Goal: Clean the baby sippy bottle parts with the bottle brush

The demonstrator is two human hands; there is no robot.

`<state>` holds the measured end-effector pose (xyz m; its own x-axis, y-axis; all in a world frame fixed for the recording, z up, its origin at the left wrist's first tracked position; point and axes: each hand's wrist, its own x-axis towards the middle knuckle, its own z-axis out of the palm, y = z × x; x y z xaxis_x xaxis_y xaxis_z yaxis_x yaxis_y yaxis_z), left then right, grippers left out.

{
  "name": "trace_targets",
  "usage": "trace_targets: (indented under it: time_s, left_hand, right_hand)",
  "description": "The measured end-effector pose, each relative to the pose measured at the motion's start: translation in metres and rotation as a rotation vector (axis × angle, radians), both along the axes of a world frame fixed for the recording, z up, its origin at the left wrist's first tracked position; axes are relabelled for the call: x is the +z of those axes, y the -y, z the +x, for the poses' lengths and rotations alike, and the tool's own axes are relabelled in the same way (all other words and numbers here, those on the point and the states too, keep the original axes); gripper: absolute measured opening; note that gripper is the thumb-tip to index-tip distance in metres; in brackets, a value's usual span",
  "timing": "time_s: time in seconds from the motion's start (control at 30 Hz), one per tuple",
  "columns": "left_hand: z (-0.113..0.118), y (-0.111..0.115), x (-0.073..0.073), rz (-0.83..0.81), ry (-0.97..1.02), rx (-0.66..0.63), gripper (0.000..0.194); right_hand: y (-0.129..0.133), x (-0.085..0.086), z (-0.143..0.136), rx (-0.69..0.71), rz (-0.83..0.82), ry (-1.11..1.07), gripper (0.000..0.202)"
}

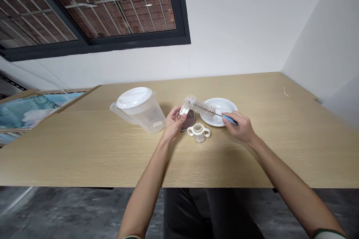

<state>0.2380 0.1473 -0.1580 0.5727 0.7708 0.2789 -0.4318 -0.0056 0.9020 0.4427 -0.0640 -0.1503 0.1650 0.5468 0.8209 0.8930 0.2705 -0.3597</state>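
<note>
My right hand is closed round the blue handle of a bottle brush with white bristles. The brush points left, its tip close to a small white bottle cap pinched in my left hand. I cannot tell whether the bristles touch the cap. Below the brush, a small clear baby bottle with a white two-handled collar stands upright, its top open. Behind my left hand lies a dark round dish, partly hidden. A white plate sits beyond the brush and my right hand.
A translucent lidded pitcher stands left of my left hand. A thin pale strip lies at the right on the wooden table. Behind the table is a white wall with a barred window. A crib-like box with blue cloth is at far left.
</note>
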Motion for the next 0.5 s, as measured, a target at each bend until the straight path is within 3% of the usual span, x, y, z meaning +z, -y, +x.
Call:
trace_targets:
  time_s: [0.2, 0.5]
  left_hand:
    - [-0.001, 0.006, 0.009, -0.046, -0.033, 0.007, 0.057]
    - [-0.001, 0.011, 0.013, -0.069, -0.056, 0.009, 0.058]
  right_hand:
    - [-0.001, -0.004, 0.004, -0.104, -0.017, -0.035, 0.017]
    - [-0.001, -0.005, 0.000, -0.010, -0.082, -0.028, 0.019]
